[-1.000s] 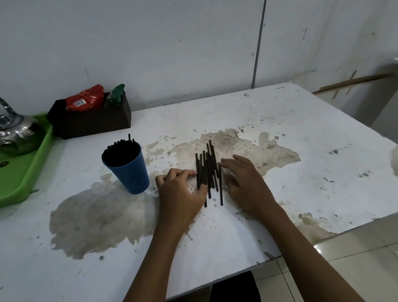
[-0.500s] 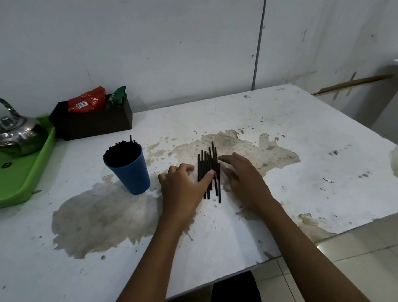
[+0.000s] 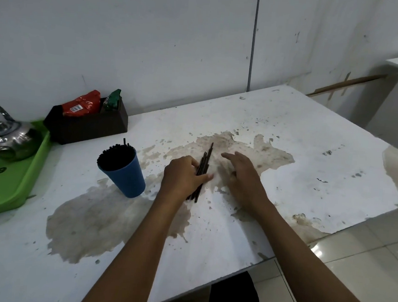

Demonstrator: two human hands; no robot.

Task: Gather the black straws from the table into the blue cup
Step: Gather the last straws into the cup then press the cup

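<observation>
Head view: left hand (image 3: pixel 184 176) clasps black straws (image 3: pixel 204 160); right hand (image 3: pixel 243 178) spread beside.

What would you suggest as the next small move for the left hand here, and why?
Probably lift the bundle and carry it left to the blue cup. The left hand already has its fingers closed around the gathered black straws, the right hand is open beside them, and the cup stands upright nearby.
</observation>
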